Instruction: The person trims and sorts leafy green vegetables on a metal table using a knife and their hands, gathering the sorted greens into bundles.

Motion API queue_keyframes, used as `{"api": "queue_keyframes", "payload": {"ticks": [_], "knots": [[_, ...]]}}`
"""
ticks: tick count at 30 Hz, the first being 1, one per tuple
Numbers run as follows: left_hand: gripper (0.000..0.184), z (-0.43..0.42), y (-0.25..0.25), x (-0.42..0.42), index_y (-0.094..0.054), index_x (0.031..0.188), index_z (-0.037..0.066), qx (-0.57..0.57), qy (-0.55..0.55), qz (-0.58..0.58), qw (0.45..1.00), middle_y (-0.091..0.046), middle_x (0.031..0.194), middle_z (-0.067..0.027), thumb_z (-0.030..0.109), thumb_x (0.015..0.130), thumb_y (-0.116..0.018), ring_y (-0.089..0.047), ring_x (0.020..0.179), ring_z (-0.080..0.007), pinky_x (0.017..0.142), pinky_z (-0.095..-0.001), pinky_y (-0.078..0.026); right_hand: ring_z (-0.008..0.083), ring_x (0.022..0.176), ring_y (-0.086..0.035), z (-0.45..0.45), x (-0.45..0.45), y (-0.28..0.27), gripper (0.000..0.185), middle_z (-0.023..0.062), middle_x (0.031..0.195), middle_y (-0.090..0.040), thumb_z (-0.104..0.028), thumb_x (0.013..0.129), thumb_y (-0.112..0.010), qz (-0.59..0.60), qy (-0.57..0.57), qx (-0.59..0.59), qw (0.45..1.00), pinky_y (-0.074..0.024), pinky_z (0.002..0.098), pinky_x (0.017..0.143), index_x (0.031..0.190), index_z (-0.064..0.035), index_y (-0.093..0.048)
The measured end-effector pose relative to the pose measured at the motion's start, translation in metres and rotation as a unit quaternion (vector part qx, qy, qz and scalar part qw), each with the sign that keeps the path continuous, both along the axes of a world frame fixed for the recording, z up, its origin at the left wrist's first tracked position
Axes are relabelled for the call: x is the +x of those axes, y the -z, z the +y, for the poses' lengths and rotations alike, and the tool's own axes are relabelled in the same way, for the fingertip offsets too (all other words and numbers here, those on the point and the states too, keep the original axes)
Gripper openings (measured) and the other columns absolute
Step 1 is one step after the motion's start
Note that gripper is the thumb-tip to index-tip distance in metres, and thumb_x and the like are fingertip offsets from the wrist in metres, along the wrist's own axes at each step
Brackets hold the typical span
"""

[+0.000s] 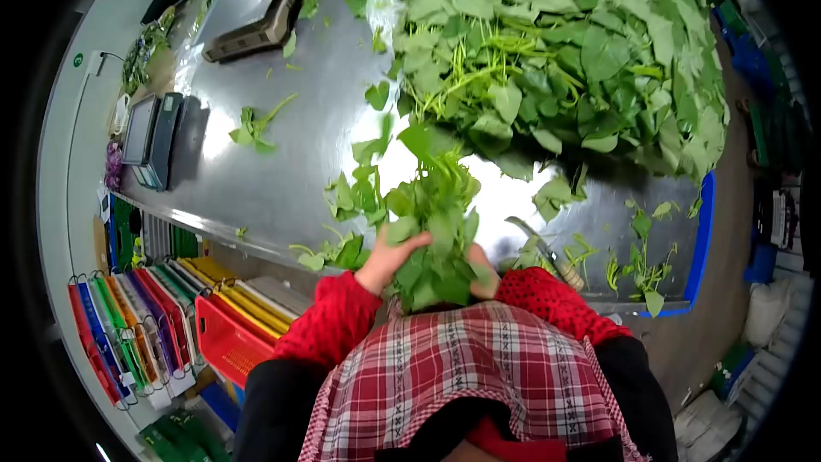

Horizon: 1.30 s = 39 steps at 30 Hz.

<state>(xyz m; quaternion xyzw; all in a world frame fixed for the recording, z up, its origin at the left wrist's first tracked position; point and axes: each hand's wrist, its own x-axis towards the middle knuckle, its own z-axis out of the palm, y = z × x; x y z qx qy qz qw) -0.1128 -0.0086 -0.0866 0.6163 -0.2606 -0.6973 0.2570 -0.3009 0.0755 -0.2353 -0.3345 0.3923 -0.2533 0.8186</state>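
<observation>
A loose bunch of leafy green stems (436,231), which look like sweet potato leaves, is held upright against the front of the checked apron. My left hand (391,258) wraps around its left side, thumb laid across the leaves. On the other side, my right hand (483,274) grips the bunch, its fingers partly hidden by leaves. Ahead, a large heap of the same greens (547,60) covers the far right of the metal table (291,145). Right of my right hand lies a knife with a curved blade and a pale handle (569,274), partly under leaves.
Two scales stand on the left: a larger one (256,13) at the back and a smaller one (154,141) near the edge. Loose sprigs (256,128) and scraps (641,265) lie about. Below the left edge are hanging coloured folders (128,325) and a red basket (235,338).
</observation>
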Motion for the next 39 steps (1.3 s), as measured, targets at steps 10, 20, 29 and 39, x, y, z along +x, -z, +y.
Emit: {"api": "queue_keyframes", "payload": {"ticks": [10, 20, 29, 39], "knots": [[0.04, -0.021, -0.015, 0.034, -0.069, 0.108, -0.001, -0.056, 0.126, 0.005, 0.99, -0.068, 0.11, -0.014, 0.016, 0.073, -0.079, -0.061, 0.107, -0.0211, 0.101, -0.0311, -0.042, 0.0266, 0.114, -0.056, -0.06, 0.013, -0.107, 0.036, 0.0128, 0.125, -0.059, -0.019, 0.095, -0.055, 0.096, -0.056, -0.306, 0.946, -0.0455, 0.0403, 0.096, 0.128, -0.0028, -0.055], [0.071, 0.101, -0.104, 0.133, -0.058, 0.122, -0.002, -0.169, 0.195, 0.112, 0.96, -0.064, 0.118, -0.0111, 0.014, 0.061, -0.09, -0.059, 0.109, -0.0211, 0.095, -0.0367, -0.048, 0.0226, 0.089, -0.067, -0.15, 0.045, -0.181, 0.034, 0.0177, 0.093, -0.07, -0.028, 0.088, -0.065, -0.103, -0.628, -0.315, 0.704, -0.0526, 0.0336, 0.079, 0.102, 0.0031, -0.066], [0.035, 0.127, -0.124, 0.142, -0.065, 0.111, -0.008, 0.059, 0.116, 0.078, 0.988, -0.067, 0.115, -0.0136, 0.0, 0.078, -0.075, -0.065, 0.106, -0.0196, 0.093, -0.0309, -0.051, 0.0217, 0.116, -0.05, -0.109, 0.246, -0.045, 0.034, 0.0045, 0.116, -0.06, -0.03, 0.082, -0.062, 0.119, -0.265, -0.765, 0.575, -0.0393, 0.0462, 0.096, 0.112, -0.0143, -0.063], [0.07, 0.114, -0.087, 0.12, -0.052, 0.133, 0.001, 0.121, -0.059, 0.146, 0.98, -0.061, 0.124, -0.0079, -0.004, 0.067, -0.071, -0.056, 0.113, -0.0191, 0.099, -0.0311, -0.042, 0.0341, 0.078, -0.065, -0.154, -0.02, -0.151, 0.026, 0.012, 0.089, -0.065, -0.028, 0.078, -0.068, 0.413, -0.452, -0.504, 0.609, -0.0518, 0.0463, 0.07, 0.096, -0.0087, -0.066]]}}
